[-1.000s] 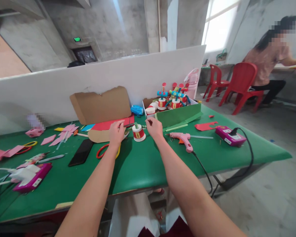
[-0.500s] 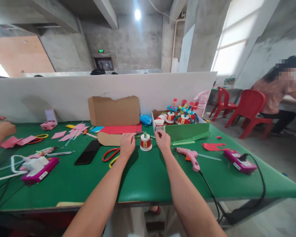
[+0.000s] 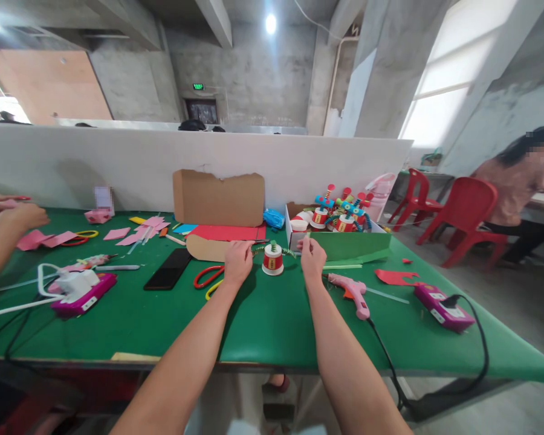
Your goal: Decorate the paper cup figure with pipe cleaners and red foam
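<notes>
On head cam I read: cup figure (image 3: 272,264) upright on green table (image 3: 272,338), approx. ctr of frame; red/white body, green coil on top. My L hand (image 3: 238,261) is at ctr-left, fingers bunched at outer end of L spring arm (image 3: 259,250); can't tell if clamped on it or only touching. My R hand (image 3: 312,256) is at ctr-right, thumb & fingertips close together just beyond R spring arm (image 3: 289,252); can't tell if anything is pinched. Ref. items: pink glue gun (image 3: 354,292), right of ctr, nozzle near R hand; scissors (image 3: 197,283) beside L hand, partly hidden; phone (image 3: 168,269), left of ctr; box (image 3: 358,248) w/ figures (image 3: 344,223), ctr-right.
</notes>
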`<action>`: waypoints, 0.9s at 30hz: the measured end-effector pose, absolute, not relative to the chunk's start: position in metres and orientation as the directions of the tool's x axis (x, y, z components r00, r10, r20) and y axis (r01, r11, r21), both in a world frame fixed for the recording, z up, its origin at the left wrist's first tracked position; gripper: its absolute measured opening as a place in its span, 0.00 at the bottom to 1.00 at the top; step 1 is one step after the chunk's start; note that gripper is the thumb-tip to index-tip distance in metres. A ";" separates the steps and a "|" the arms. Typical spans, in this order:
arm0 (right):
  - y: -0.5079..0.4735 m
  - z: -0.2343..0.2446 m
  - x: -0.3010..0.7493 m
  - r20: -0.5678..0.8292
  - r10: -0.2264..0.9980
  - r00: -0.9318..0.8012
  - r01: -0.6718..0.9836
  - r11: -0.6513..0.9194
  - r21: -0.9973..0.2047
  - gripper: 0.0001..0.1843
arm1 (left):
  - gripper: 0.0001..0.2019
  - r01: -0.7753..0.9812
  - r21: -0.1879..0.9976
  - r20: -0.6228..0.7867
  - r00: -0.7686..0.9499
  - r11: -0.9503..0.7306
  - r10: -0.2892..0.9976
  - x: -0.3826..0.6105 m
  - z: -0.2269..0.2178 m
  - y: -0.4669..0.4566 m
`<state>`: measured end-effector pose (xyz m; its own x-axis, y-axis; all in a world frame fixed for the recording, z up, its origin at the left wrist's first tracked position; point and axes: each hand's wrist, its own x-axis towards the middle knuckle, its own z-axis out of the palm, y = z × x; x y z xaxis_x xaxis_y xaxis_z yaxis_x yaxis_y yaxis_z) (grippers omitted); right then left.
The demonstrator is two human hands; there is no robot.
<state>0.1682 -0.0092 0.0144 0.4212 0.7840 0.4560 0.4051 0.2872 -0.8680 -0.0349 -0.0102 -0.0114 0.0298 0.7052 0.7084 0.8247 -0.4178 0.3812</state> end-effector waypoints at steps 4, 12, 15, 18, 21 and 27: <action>-0.010 0.014 0.168 0.463 0.738 0.491 0.360 0.313 -0.879 0.27 | 0.14 0.833 0.364 0.718 0.035 -0.418 0.696 -0.033 -0.008 -0.014; -0.013 0.014 0.162 0.444 0.743 0.500 0.298 0.334 -0.894 0.35 | 0.15 0.836 0.348 0.716 0.055 -0.423 0.696 -0.032 -0.008 -0.013; -0.018 0.015 0.156 0.453 0.741 0.496 0.296 0.346 -0.890 0.35 | 0.15 0.832 0.356 0.711 0.053 -0.425 0.701 -0.032 -0.009 -0.013; -0.028 0.014 0.143 0.505 0.757 0.414 0.339 0.387 -0.857 0.34 | 0.15 0.820 0.366 0.718 0.053 -0.440 0.694 -0.031 -0.012 -0.012; -0.043 0.010 0.124 0.575 0.791 0.211 0.379 0.476 -0.794 0.32 | 0.15 0.814 0.360 0.736 0.054 -0.457 0.675 -0.031 -0.015 -0.010; -0.065 -0.001 0.096 0.584 0.792 -0.180 0.293 0.610 -0.736 0.30 | 0.15 0.820 0.323 0.759 0.073 -0.472 0.647 -0.034 -0.016 -0.011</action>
<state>0.0964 -0.0647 -0.0006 -0.1805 0.7915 0.5839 0.2931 0.6099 -0.7362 -0.0336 -0.0106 -0.0156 0.0734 0.6468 0.7591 0.8205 -0.4718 0.3227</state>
